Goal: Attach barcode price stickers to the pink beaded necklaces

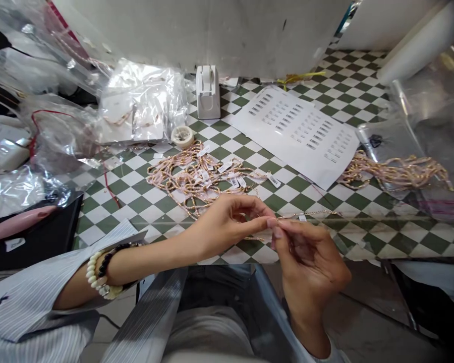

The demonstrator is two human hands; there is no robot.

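**Head view: chain held between two hands over checkered table**

Table [144,201]: green-and-white checkered top, bearing all items below; its near edge runs just under the hands.

Sheet [298,133]: white paper printed with rows of barcode labels, lying flat at centre right.

Bags [144,101]: clear plastic, heaped at left and far left, some with carded pieces inside. More clear plastic at right partly covers a second bundle [397,171] of gold-and-pink chains.

Pile [196,176]: tangled gold-and-pink chains with small white tags, on the table just beyond the hands.

Dispenser [208,91]: white, upright against the back panel; a small tape roll [182,135] lies near it.

Left hand [227,222]: fingers closed in a pinch, thumb and forefinger gripping one end of the chain. Bead bracelets on the wrist.

Right hand [310,262]: fingers curled, thumb and forefinger pinched on the same spot, tips touching those of the left hand.

Chain [314,214]: thin, gold, held above the table's near edge. Long axis close to horizontal; it runs from the pinch out to the right, free end pointing right, a small white tag [301,217] on it near the fingers.

Step in hand, by judgement: fine work at the chain's end, likely its clasp or tag. Next move calls for a steady pinch and small fingertip motion, with the chain kept taut and clear of the pile.
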